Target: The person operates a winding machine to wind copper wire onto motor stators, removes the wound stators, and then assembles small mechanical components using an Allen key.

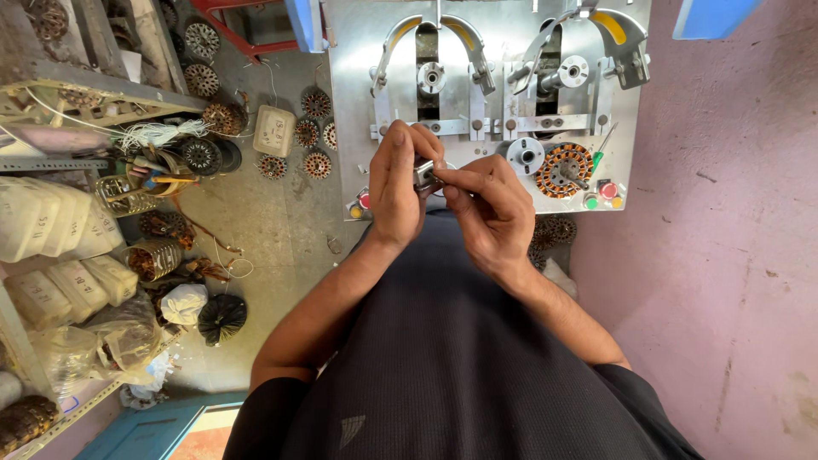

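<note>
Both hands meet in front of the chest: the left hand (396, 183) and right hand (486, 209) together pinch a small grey metal part (424, 174) between their fingertips. It could slip and drop onto the silver machine plate (490, 170) just beyond them.

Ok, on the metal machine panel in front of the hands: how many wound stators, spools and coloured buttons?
Wound stator with copper coils: 1
Metal spool beside it: 1
Red buttons: 2
Green button: 1
Yellow buttons: 2
Total: 7
</note>
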